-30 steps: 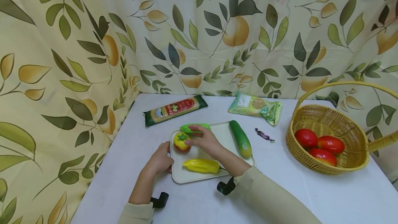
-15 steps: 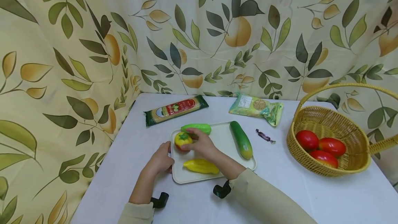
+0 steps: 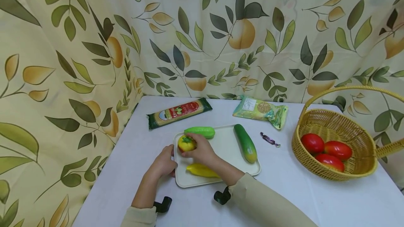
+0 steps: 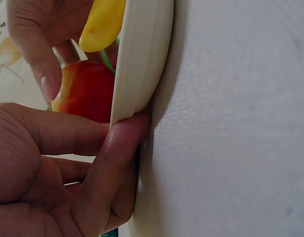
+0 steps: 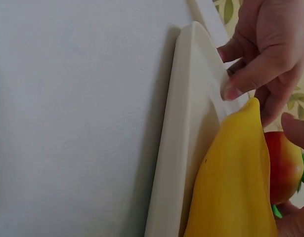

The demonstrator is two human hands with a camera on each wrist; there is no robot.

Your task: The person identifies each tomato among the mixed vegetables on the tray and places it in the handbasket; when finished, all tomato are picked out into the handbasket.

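A red-and-yellow fruit with a green leafy cap point(image 3: 185, 144) sits at the left end of the white tray point(image 3: 224, 150). My right hand point(image 3: 204, 150) holds this fruit from its right side, thumb and fingers around it. My left hand point(image 3: 163, 163) grips the tray's left rim; in the left wrist view, fingers point(image 4: 123, 136) meet the rim near the tablecloth. A yellow pepper point(image 3: 199, 169) lies along the tray's near side, partly behind my right forearm. Behind the fruit is a light green squash-like vegetable point(image 3: 202, 132). A dark green cucumber point(image 3: 244, 143) lies at the tray's right end.
A wicker basket point(image 3: 303, 160) with a tall handle stands at the right, several red tomato-like things point(image 3: 337, 150) inside. A long pasta packet point(image 3: 180, 113) and a green snack bag point(image 3: 260, 111) lie at the back. A wrapped candy point(image 3: 269, 139) is right of the tray.
My right hand has moved left and slightly down onto the red-and-yellow fruit and closed around it. The left hand stays on the tray rim.
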